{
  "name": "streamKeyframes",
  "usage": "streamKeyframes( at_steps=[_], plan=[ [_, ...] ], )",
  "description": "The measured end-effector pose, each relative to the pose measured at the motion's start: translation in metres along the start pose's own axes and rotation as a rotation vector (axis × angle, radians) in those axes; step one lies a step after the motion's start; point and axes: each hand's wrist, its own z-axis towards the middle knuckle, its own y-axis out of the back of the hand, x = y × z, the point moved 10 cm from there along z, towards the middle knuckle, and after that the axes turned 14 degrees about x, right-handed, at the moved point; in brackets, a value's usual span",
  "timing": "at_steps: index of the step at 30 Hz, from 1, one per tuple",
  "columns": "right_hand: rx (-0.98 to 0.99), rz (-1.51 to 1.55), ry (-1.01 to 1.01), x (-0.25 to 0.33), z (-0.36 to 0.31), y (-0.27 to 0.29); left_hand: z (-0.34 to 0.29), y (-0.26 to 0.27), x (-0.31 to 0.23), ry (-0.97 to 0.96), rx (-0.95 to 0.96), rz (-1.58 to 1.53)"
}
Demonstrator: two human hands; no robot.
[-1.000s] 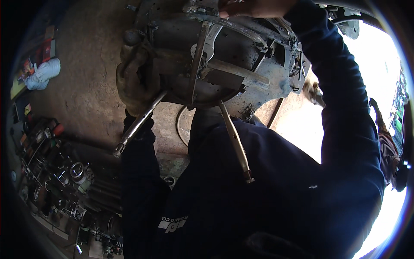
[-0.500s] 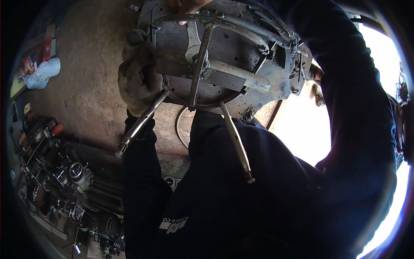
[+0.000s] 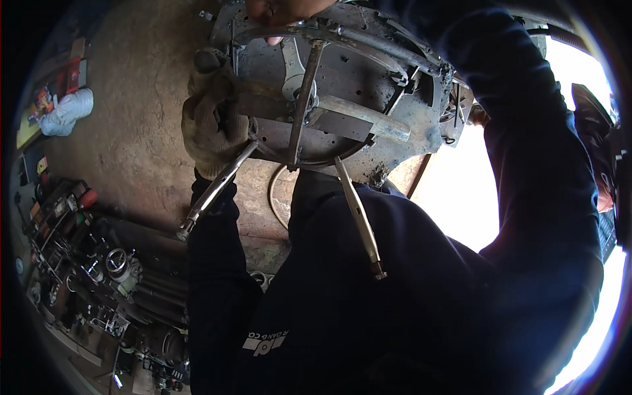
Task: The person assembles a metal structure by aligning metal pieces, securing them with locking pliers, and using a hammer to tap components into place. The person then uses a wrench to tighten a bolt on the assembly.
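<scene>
My left hand (image 3: 214,125), in a dirty knit glove, is closed at the left side of a round metal frame (image 3: 299,108) with a curved rim and crossbars. From the glove a grey metal bar (image 3: 266,105) runs rightward under a crossbar. At the top edge my bare right hand (image 3: 289,9) is partly cut off, its fingers curled at the upper end of a wrench (image 3: 291,62). The wrench's ring end sits behind the crossbar, near the frame's middle. Two metal legs, a left one (image 3: 217,191) and a right one (image 3: 359,217), point toward me.
Beneath the frame lies a pitted metal plate (image 3: 421,125). At lower left stands machinery with a handwheel (image 3: 117,261) among tools. A pale blue cloth bundle (image 3: 69,110) lies at far left. Another person's dark clothing (image 3: 592,125) shows at the right edge, beside bright light.
My right hand has shifted slightly left and down, showing more of itself, and the wrench has swung a little left with it. My left hand stays nearly still. Another person has come into view at right.
</scene>
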Motion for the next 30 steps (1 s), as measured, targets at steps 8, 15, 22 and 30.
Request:
streamKeyframes(
  at_steps=[8, 15, 22, 30],
  plan=[
    [0.074, 0.017, 0.063, 0.013, 0.009, -0.013, -0.001, 0.0, 0.002, -0.003, -0.002, -0.011],
    [-0.095, -0.13, 0.054, -0.002, -0.009, -0.022, 0.008, -0.006, -0.001, -0.018, 0.006, -0.049],
    [-0.239, 0.373, -0.359, 0.017, -0.129, -0.081, -0.002, -0.004, 0.001, 0.029, -0.003, -0.115],
    [-0.146, 0.457, -0.586, -0.005, -0.152, -0.095, 0.001, -0.004, -0.011, -0.009, -0.007, 0.07]
  ],
)
